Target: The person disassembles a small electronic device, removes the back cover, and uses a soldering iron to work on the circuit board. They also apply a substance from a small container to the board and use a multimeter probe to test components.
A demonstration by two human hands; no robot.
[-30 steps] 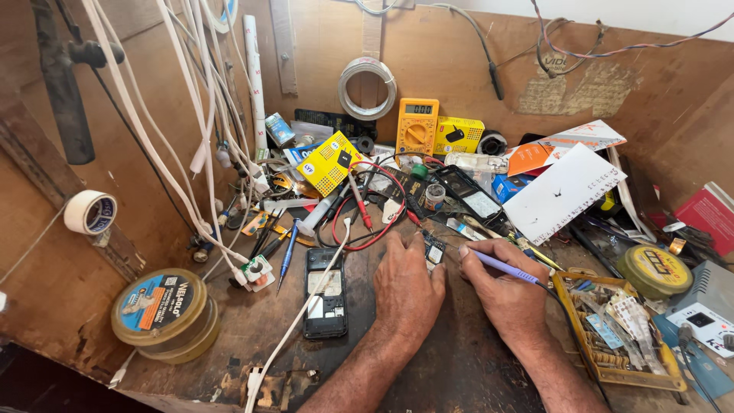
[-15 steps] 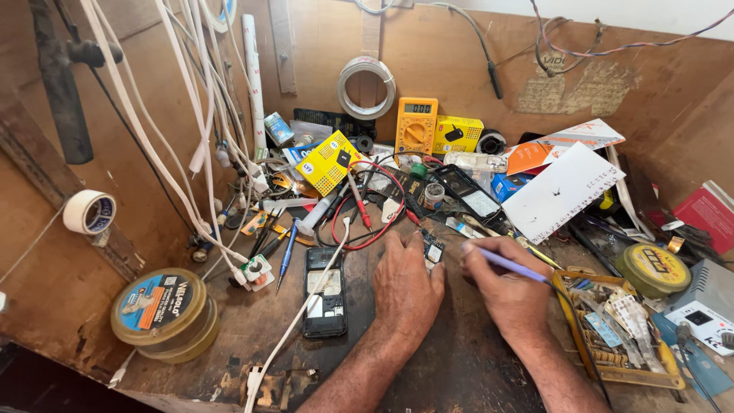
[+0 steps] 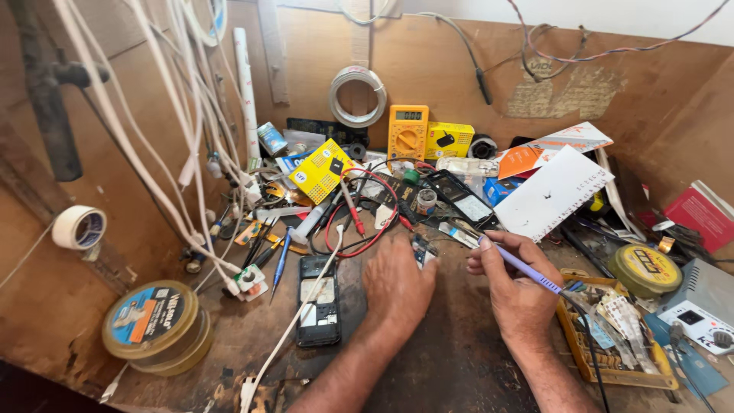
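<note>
Left hand (image 3: 397, 283) flat, pinning small circuit board (image 3: 421, 250) — right hand (image 3: 514, 287) pinches soldering iron (image 3: 527, 269).

two hands over the tabletop (image 3: 459, 359), the left hand (image 3: 397, 287) and the right hand (image 3: 516, 287). one purple soldering iron (image 3: 527, 269), one small circuit board (image 3: 422, 250). one opened black phone (image 3: 318, 300). one orange multimeter (image 3: 407, 131). two yellow boxes (image 3: 321, 170) (image 3: 449, 141). two round tins (image 3: 157, 325) (image 3: 647, 268). one tape roll (image 3: 79, 227), one white wire coil (image 3: 357, 95).
</note>
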